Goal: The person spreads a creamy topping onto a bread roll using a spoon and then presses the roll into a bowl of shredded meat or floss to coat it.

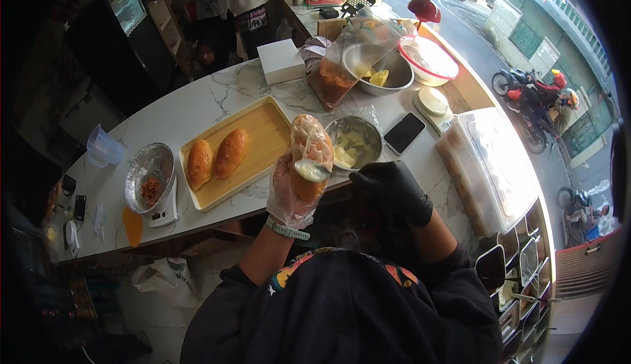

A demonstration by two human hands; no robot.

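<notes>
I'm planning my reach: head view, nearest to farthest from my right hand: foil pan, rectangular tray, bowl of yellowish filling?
1. Bowl of yellowish filling, ahead-left of your right hand
2. Rectangular tray, farther left
3. Foil pan, leftmost

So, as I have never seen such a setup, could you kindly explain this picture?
There is no machine here, only a person's two gloved hands, seen from a wide camera worn on the head, looking down. The left hand, in clear plastic, holds a bread roll. The right hand, in black, holds a spoon carrying something pale in front of the roll. On the marbled counter lie a tray with two more rolls, a metal bowl of creamy food and a phone.
</notes>
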